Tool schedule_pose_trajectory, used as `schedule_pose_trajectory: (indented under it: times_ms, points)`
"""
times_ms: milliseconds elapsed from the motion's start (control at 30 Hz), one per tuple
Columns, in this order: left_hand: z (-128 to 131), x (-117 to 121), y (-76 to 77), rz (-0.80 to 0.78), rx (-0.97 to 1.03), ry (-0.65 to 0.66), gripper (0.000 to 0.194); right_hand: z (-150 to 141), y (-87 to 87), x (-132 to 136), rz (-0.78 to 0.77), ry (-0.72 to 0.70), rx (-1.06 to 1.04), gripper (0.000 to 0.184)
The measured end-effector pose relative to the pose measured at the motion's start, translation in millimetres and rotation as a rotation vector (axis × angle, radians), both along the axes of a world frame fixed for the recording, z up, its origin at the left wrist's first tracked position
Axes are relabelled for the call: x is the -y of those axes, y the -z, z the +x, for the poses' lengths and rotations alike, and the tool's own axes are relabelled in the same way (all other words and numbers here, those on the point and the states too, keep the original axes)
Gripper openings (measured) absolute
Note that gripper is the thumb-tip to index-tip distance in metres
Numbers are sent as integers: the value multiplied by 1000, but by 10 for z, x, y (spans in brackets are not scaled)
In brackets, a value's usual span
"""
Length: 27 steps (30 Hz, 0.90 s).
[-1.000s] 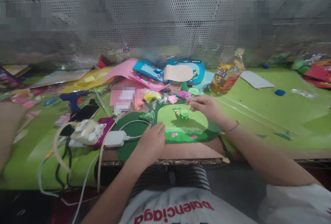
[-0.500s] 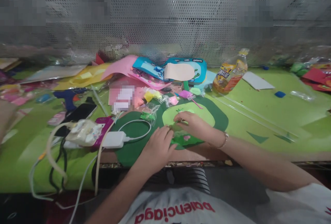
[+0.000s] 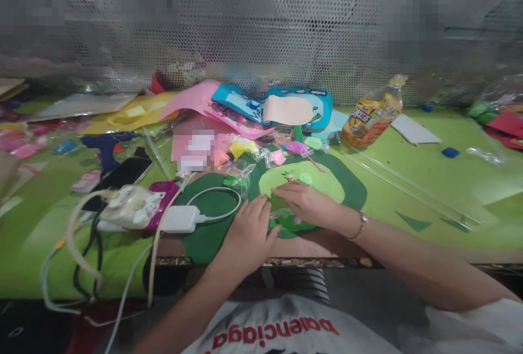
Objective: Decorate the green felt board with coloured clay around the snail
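A dark green felt piece (image 3: 212, 223) lies at the table's near edge, with a light green oval (image 3: 322, 182) on top of it. A small green snail figure (image 3: 302, 177) sits on the oval. My left hand (image 3: 247, 234) rests palm down on the felt, fingers stretched out. My right hand (image 3: 306, 204) lies over the oval's near edge and a strip of bright green grass with pink flowers (image 3: 292, 222), fingers pressed onto it. A bracelet is on my right wrist.
A white charger (image 3: 180, 219) with cables, a purple phone (image 3: 163, 201) and a black phone (image 3: 126, 171) lie to the left. A blue glue gun (image 3: 108, 144), coloured foam sheets (image 3: 196, 103) and small clay bags sit behind. A drink bottle (image 3: 373, 114) lies at right. Perforated metal screen behind.
My right hand came down from the oval's far edge near the snail to its near edge, beside my left hand. The view shifted slightly.
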State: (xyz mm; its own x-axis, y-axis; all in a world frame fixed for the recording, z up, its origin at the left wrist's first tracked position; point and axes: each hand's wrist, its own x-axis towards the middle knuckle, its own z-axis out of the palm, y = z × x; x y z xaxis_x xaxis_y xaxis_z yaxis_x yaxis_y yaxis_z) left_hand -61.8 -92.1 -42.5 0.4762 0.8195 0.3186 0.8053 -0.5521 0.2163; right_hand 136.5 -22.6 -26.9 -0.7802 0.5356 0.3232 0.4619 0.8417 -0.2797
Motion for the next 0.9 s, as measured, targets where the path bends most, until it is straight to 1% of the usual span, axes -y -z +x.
schedule_pose_trajectory:
  times_ms: [100,267,467,567,667,800,900]
  points:
    - [5,1,-5,-5,5,-4,44,23,-13,28,-10,68,-36,48]
    - [5,0,7,-10,-9,-1,47,23,-83,76,-72,12,19,40]
    - [2,-5,4,-16,-34,-6,47,34,-109,103,-91,-20,65,42]
    - [3,-9,-1,-17,-36,-3,47,15,-100,127,-50,-43,100,41]
    - [3,-4,-13,-27,-43,0,48,-17,-105,183,15,-55,138,35]
    - [2,10,-39,-42,-50,2,48,-36,-146,256,82,-95,222,34]
    - [5,8,-44,-43,-55,-5,48,-22,-179,256,98,-103,261,31]
